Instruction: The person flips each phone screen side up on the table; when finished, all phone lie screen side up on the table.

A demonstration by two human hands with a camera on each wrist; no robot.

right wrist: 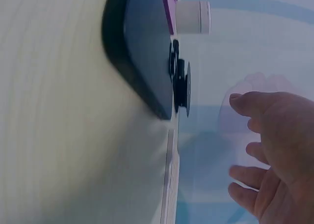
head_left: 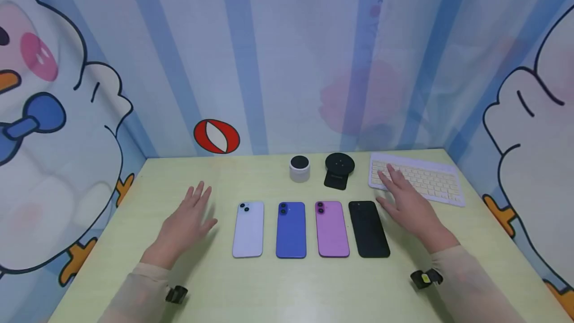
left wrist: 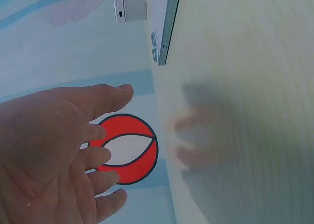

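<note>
Phones (head_left: 333,233) number four, lying flat in one row across the table (head_left: 291,293): a pale blue phone (head_left: 248,231), a blue phone (head_left: 291,233), a pink phone (head_left: 332,236) and a black phone (head_left: 369,231). Behind them stand one white cylinder (head_left: 299,173) with a dark top, one black stand (head_left: 339,164) with a round head, and one white keyboard (head_left: 430,181), set at a slant near the far right corner.

Each phone is apart from the next; a narrow strip of tabletop runs between neighbours, tightest at the upper ends of the pink and black ones. A wider stretch reaches from the row to the near side, and another from the pale blue phone out to the table's left edge. The far edge meets a striped curtain (head_left: 291,64).

Left hand (head_left: 186,223) hovers left of the pale blue phone, fingers extended and slightly parted, thumb well out, its shadow on the tabletop. Right hand (head_left: 410,208) is raised just beside the black phone, fingertips overlapping the keyboard from above; the right wrist view shows the hand up off the surface, fingers loosely bent and apart, thumb out. Both are bare-palmed, touching only air.
</note>
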